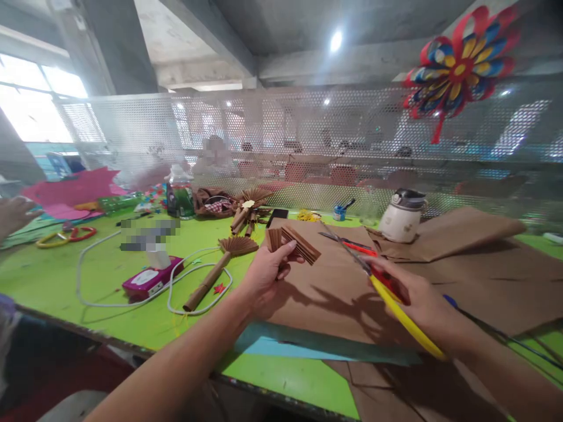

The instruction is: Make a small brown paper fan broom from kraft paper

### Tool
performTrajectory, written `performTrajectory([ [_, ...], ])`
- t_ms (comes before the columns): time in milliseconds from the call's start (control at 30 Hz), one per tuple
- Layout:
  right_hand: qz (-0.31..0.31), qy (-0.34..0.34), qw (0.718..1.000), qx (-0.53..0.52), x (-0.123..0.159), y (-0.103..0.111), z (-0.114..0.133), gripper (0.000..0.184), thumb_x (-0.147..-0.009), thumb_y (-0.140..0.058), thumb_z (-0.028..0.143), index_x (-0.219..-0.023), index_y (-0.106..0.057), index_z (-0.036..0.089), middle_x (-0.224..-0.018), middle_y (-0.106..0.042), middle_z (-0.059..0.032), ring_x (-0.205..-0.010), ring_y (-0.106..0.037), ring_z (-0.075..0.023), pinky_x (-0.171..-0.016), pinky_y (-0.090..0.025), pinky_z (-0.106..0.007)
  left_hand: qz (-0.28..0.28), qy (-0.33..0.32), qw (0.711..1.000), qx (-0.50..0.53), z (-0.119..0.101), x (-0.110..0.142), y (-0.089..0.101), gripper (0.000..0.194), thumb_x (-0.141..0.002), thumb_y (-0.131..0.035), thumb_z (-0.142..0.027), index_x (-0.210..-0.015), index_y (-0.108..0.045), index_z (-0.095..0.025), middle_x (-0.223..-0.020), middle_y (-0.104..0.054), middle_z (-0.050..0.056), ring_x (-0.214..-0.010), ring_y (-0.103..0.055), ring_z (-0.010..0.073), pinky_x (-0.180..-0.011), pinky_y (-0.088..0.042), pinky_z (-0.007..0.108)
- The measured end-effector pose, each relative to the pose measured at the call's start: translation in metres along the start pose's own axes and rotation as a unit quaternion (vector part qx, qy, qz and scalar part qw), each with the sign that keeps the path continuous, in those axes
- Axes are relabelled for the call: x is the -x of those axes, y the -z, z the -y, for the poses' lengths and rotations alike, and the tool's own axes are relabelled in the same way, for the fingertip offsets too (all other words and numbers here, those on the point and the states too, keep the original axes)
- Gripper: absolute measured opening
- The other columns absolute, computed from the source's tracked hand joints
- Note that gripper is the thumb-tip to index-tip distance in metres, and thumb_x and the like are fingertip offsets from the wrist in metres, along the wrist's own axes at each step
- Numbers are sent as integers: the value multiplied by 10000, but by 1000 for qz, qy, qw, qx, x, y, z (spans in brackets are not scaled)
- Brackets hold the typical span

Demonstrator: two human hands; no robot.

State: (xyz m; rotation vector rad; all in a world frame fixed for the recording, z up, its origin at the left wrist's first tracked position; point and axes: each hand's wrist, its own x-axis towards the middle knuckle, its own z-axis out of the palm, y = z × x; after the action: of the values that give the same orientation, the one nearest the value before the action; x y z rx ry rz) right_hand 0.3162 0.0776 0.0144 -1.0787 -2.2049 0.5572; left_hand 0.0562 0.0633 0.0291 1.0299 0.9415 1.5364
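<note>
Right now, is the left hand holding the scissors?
No, the left hand holds pleated brown paper, while the scissors are in the right hand.

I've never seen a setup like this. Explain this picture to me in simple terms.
There is no machine here: a person is working with two bare hands. The single picture comes from a camera worn on that person's head, looking forward and down, so the forearms reach in from the bottom.

The left hand holds a piece of pleated brown paper. The right hand holds scissors with red and yellow handles.

In front is a green table. On it lie large brown paper sheets, a paper roll with a fan-shaped top, a purple box and a pale jug with a dark lid. At the far left edge, another person's hand shows.
</note>
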Motion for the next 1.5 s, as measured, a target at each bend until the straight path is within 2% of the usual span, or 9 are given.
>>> performTrajectory([
  [100,8,-24,999,-23,7,-7,7,451,-804,-559,356,-1230,-470,239,-1113,-623,-89,-965,-623,-233,-808,-513,-330,-7,17,1000,9,0,1,-1,239,-709,-707,-270,-821,-559,-120,-722,-639,41,-607,-606,86,-341,-164,137],
  [167,-10,-36,999,26,8,-12,8,448,-776,-603,427,-1176,-495,256,-1048,-632,-72,-900,-621,-234,-761,-519,-341,-8,20,1000,9,0,2,-2,234,-723,-698,-266,-837,-561,-115,-737,-639,49,-611,-603,82,-342,-166,132],
  [267,-25,-27,996,85,9,-16,7,458,-753,-621,483,-1141,-503,268,-1071,-608,-68,-907,-597,-245,-772,-504,-371,-12,6,1000,4,0,3,-3,223,-751,-677,-270,-859,-565,-111,-761,-647,62,-607,-590,75,-346,-168,130],
  [400,-20,-10,994,109,9,-18,6,429,-780,-592,477,-1149,-497,280,-1108,-591,-69,-940,-587,-255,-812,-485,-398,-11,-5,1000,-13,2,5,-4,221,-778,-652,-296,-872,-568,-115,-793,-665,78,-619,-583,78,-357,-177,134],
  [567,-10,7,995,104,10,-21,8,439,-785,-602,477,-1168,-483,298,-1109,-589,-56,-968,-589,-242,-859,-474,-388,1,-6,999,-32,3,6,-6,233,-778,-652,-327,-863,-569,-126,-740,-659,52,-579,-553,74,-365,-180,148],
  [733,-11,12,993,119,13,-21,9,458,-786,-609,486,-1178,-463,299,-1067,-588,-46,-916,-595,-219,-822,-488,-373,8,-8,999,-40,4,5,-5,231,-787,-642,-329,-858,-567,-122,-761,-659,60,-553,-537,67,-360,-186,151],
  [1033,-18,32,991,130,14,-21,5,441,-802,-603,469,-1181,-443,311,-1061,-594,-26,-922,-603,-205,-807,-499,-356,6,-14,999,-33,5,5,-2,250,-751,-672,-337,-853,-578,-129,-795,-663,67,-635,-595,99,-356,-192,147],
  [1233,-20,43,992,119,14,-20,7,407,-807,-609,445,-1162,-462,313,-1076,-612,-13,-965,-608,-198,-819,-505,-337,8,-13,999,-47,1,5,-5,228,-780,-640,-323,-855,-579,-117,-771,-666,63,-496,-500,50,-354,-173,158],
  [1500,-19,52,991,123,16,-21,7,405,-828,-583,449,-1189,-467,304,-1100,-617,-19,-985,-611,-198,-816,-507,-325,14,-16,999,-47,1,6,-4,227,-799,-628,-312,-886,-566,-112,-782,-664,73,-491,-490,44,-358,-170,154],
])
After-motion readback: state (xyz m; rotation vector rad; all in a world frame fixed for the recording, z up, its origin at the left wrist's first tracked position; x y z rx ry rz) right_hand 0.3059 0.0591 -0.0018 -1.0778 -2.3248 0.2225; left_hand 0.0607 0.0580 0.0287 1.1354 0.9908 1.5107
